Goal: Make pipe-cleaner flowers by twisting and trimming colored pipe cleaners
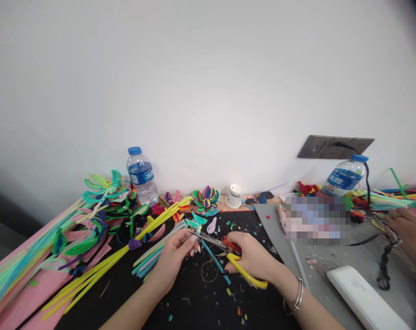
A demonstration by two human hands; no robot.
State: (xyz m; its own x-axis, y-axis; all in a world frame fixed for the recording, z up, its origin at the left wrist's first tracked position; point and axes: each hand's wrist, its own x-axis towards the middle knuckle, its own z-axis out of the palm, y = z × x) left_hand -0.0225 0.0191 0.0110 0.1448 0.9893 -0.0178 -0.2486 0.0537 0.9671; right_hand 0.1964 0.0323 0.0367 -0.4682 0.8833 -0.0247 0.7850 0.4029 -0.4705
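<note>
My right hand (252,256) is wrapped round the red and yellow handles of a pair of scissors (213,240). The blades point left and reach the fingertips of my left hand (180,247). The left thumb and fingers are pinched together; whatever sits between them is too small to make out. Below the blades a blue pipe cleaner (215,261) slants down towards my right fingers; I cannot tell whether they touch it. Just beyond the hands lie a pale lilac pipe-cleaner loop (211,225) and teal loops (196,220). Beside my left hand is a bundle of pastel pipe cleaners (149,256).
Yellow pipe cleaners (105,270) and looped flowers (82,229) crowd the left. A water bottle (141,176), a paper cup (233,196) and another bottle (343,176) stand along the wall. A white case (366,298) lies right; another person's hand (409,233) is at the right edge.
</note>
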